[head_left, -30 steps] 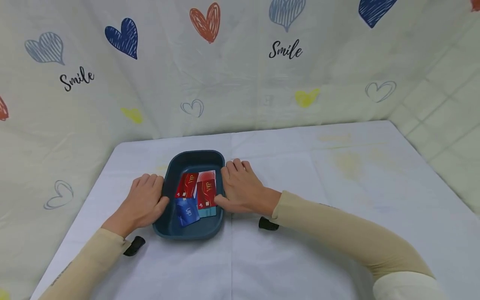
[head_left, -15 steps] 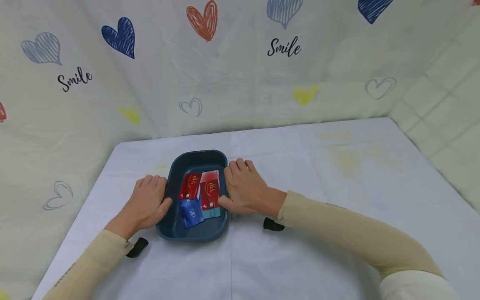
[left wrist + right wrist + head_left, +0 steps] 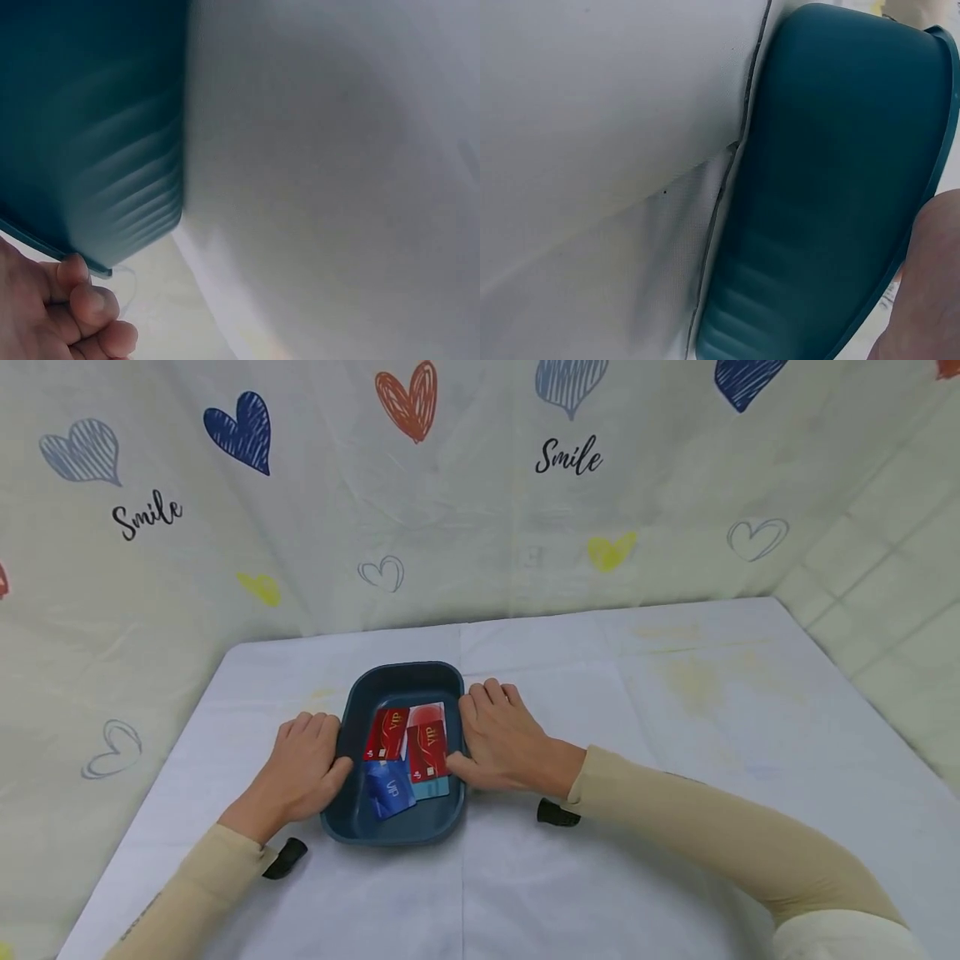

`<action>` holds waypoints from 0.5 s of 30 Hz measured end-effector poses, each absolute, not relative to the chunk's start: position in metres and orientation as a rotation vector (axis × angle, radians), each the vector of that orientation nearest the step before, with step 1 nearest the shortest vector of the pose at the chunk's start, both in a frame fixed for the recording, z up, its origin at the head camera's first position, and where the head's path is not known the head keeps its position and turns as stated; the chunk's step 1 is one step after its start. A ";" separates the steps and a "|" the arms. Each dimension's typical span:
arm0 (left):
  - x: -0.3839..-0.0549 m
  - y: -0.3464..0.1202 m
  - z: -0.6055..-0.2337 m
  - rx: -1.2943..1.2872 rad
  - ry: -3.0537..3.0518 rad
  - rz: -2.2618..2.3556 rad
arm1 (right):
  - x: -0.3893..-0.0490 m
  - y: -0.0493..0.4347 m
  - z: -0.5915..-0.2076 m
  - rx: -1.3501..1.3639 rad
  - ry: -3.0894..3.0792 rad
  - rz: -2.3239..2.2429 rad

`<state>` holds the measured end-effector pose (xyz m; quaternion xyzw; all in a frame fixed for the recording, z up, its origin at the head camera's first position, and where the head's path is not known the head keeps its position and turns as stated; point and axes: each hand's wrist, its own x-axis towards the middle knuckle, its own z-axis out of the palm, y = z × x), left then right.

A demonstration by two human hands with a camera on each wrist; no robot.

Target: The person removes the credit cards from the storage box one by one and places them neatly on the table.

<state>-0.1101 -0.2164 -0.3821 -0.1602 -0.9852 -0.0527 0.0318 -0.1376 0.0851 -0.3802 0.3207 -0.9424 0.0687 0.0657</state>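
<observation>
White tabletop [image 3: 615,885]; teal tray [image 3: 397,833] of cards [image 3: 420,756] between both hands [image 3: 306,767] [image 3: 501,739]

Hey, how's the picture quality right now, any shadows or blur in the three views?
Head: fairly even light, a soft shadow on the white tabletop below the right sleeve, VIP readable on the blue card; left wrist: dim, the tray soft-edged along its ridges; right wrist: tray wall dark, the right hand cropped, lacking fine detail.
</observation>
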 end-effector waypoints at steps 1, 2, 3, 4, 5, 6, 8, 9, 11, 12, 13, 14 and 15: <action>-0.110 -0.216 -0.383 -0.492 -3.032 -0.167 | -0.138 0.086 -0.381 0.967 -2.844 0.211; -0.111 -0.216 -0.384 -0.494 -3.028 -0.166 | -0.138 0.086 -0.381 0.961 -2.842 0.208; -0.112 -0.216 -0.385 -0.500 -3.025 -0.170 | -0.138 0.087 -0.382 0.955 -2.844 0.205; -0.112 -0.216 -0.385 -0.508 -3.023 -0.172 | -0.138 0.087 -0.382 0.950 -2.846 0.204; -0.113 -0.215 -0.386 -0.515 -3.023 -0.172 | -0.138 0.088 -0.383 0.946 -2.849 0.200; -0.114 -0.215 -0.387 -0.517 -3.024 -0.173 | -0.138 0.088 -0.383 0.943 -2.851 0.197; -0.115 -0.215 -0.388 -0.511 -3.033 -0.173 | -0.138 0.089 -0.384 0.942 -2.850 0.195; -0.115 -0.215 -0.388 -0.506 -3.041 -0.181 | -0.138 0.088 -0.384 0.944 -2.848 0.195; -0.114 -0.216 -0.388 -0.490 -3.049 -0.187 | -0.138 0.088 -0.385 0.948 -2.843 0.195; -0.113 -0.216 -0.388 -0.483 -3.049 -0.190 | -0.138 0.087 -0.385 0.948 -2.841 0.194; -0.113 -0.217 -0.388 -0.478 -3.048 -0.195 | -0.138 0.086 -0.385 0.947 -2.840 0.194; -0.112 -0.218 -0.388 -0.477 -3.045 -0.199 | -0.138 0.086 -0.385 0.947 -2.842 0.194; -0.110 -0.219 -0.388 -0.476 -3.041 -0.201 | -0.137 0.085 -0.386 0.949 -2.845 0.188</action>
